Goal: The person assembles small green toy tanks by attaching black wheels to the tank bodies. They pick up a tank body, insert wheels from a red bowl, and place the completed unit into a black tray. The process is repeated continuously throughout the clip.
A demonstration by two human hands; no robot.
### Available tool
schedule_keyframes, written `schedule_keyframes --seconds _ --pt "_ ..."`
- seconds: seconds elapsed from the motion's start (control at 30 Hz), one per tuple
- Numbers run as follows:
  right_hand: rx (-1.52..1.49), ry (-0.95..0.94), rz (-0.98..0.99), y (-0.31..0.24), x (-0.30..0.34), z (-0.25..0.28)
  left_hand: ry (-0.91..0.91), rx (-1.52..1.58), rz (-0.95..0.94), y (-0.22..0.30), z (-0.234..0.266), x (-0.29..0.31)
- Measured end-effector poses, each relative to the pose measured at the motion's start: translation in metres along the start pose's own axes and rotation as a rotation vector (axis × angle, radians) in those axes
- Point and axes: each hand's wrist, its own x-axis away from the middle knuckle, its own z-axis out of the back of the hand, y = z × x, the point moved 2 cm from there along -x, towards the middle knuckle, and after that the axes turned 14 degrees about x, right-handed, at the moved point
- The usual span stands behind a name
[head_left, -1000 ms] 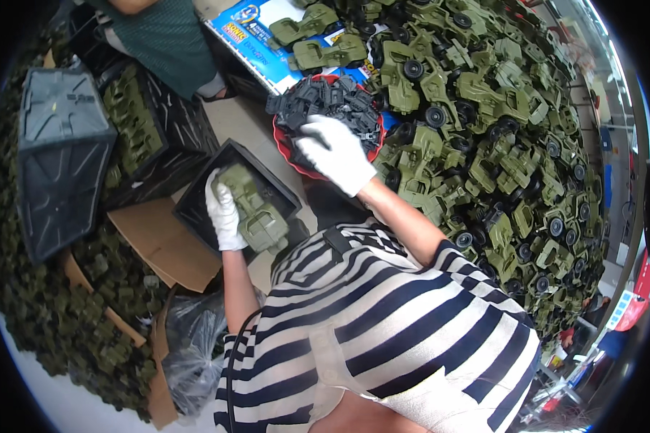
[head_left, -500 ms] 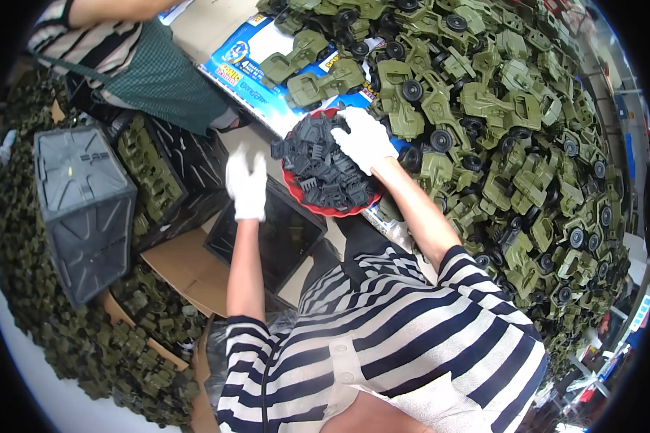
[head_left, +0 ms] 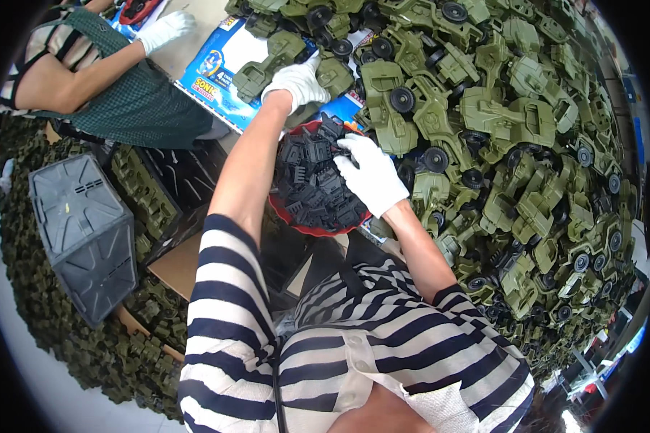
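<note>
Left hand [head_left: 296,86] at vehicle [head_left: 335,76], bowl [head_left: 318,231] nearby

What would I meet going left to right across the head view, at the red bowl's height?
Grey plastic crate → black crate → left forearm → scalloped red bowl of dark grey plastic parts → right gloved hand → heaped olive-green toy jeeps.

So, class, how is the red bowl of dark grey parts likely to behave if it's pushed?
The red bowl would probably shed a few pieces if jolted, since the dark grey parts are heaped high and cover some of its rim. Those parts would likely snag on one another rather than roll, as they look angular and jumbled.
</note>
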Motion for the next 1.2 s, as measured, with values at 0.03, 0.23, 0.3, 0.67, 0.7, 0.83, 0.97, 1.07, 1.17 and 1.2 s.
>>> schedule_keyframes --seconds 0.03,0.23,0.3,0.67,0.7,0.83,0.97,1.07,1.17,1.2 --pt "0.048 -0.013 0.051 -0.005 -0.006 0.003 0.013 -0.032 0.004 0.003 0.007 0.009" --pt "0.427 -0.218 0.227 -0.036 -0.045 -0.018 0.398 0.280 -0.207 -0.035 0.062 0.096" --pt "0.498 -0.272 0.243 -0.032 -0.050 -0.028 0.310 0.829 -0.021 0.009 0.085 0.161" --pt "0.176 0.016 0.198 -0.059 -0.012 0.008 0.454 1.582 0.181 -0.022 -0.042 0.391" --pt "0.008 -0.096 0.193 -0.070 0.000 0.011 0.405 1.625 0.160 -0.006 -0.049 0.400" --pt "-0.063 -0.416 0.346 -0.107 0.044 0.010 0.301 1.738 0.161 0.032 -0.071 0.405" --pt "-0.326 -0.952 0.621 -0.093 0.046 0.013 0.235 1.704 0.204 0.037 -0.075 0.407" --pt "-0.043 -1.122 0.513 -0.092 0.048 0.030 0.169 1.684 0.185 0.039 -0.076 0.411" --pt "-0.088 -1.041 0.449 -0.098 0.056 0.031 0.147 1.601 0.112 0.037 -0.080 0.413" --pt "-0.045 -0.996 0.529 -0.098 0.060 0.032 0.166 1.573 0.095 0.035 -0.085 0.413"
